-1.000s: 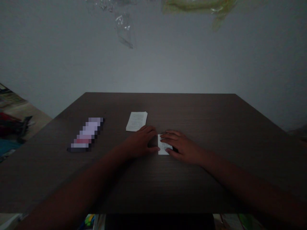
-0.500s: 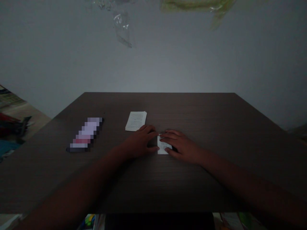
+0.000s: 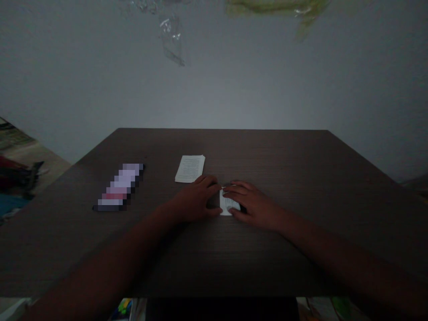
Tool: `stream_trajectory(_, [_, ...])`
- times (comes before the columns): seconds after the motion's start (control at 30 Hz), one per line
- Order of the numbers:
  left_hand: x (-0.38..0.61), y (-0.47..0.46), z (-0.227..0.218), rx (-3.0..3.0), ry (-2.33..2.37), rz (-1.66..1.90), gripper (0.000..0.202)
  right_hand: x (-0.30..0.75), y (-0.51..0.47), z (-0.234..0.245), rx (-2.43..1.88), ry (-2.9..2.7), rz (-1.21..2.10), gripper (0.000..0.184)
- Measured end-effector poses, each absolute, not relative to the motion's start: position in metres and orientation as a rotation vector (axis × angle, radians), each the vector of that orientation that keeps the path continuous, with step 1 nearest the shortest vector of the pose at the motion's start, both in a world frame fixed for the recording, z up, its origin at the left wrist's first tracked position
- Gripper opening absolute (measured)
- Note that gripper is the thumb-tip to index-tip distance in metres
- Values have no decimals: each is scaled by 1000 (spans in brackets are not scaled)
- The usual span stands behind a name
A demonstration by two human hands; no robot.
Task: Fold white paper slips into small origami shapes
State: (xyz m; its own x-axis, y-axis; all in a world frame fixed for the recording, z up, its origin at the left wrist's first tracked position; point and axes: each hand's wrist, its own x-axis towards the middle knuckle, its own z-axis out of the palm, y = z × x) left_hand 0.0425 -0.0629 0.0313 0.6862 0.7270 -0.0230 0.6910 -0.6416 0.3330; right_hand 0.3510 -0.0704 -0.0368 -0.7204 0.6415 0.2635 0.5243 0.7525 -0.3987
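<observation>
A small white sheet of paper [image 3: 225, 209] with faint print lies flat on the dark wooden table [image 3: 214, 254]. My left hand [image 3: 197, 198] rests at the paper's left side, with its thumb and index fingertips at that edge and the fingers apart. Over the right part of the paper lies my right hand [image 3: 252, 203], its fingers stretched out and spread, covering much of the sheet. Just beyond my left hand is a stack of printed paper sheets [image 3: 190, 168], partly hidden by the fingers.
A phone [image 3: 118, 187] with a blurred-out screen lies on the left of the table. Behind the table rises a pale wall [image 3: 214, 89] with clear plastic and yellow tape stuck on it. Assorted items [image 3: 20, 178] sit beyond the left edge.
Both hands stay almost still at the small paper. The small paper and the stack keep their places; the whole view has shifted very slightly.
</observation>
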Motion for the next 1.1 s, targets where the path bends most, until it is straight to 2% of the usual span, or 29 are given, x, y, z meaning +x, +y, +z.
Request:
stream_trajectory(0.6, [41, -59, 22, 2557, 1171, 229, 55, 349, -72, -35, -885, -2568, 399, 48])
stream_trajectory(0.8, [41, -59, 22, 2579, 1175, 209, 61, 348, -72, -34, -874, -2557, 404, 47])
stream_trajectory(1.1, [46, -63, 24, 2627, 1195, 154, 54, 350, -67, -37, -872, -2514, 472, 47])
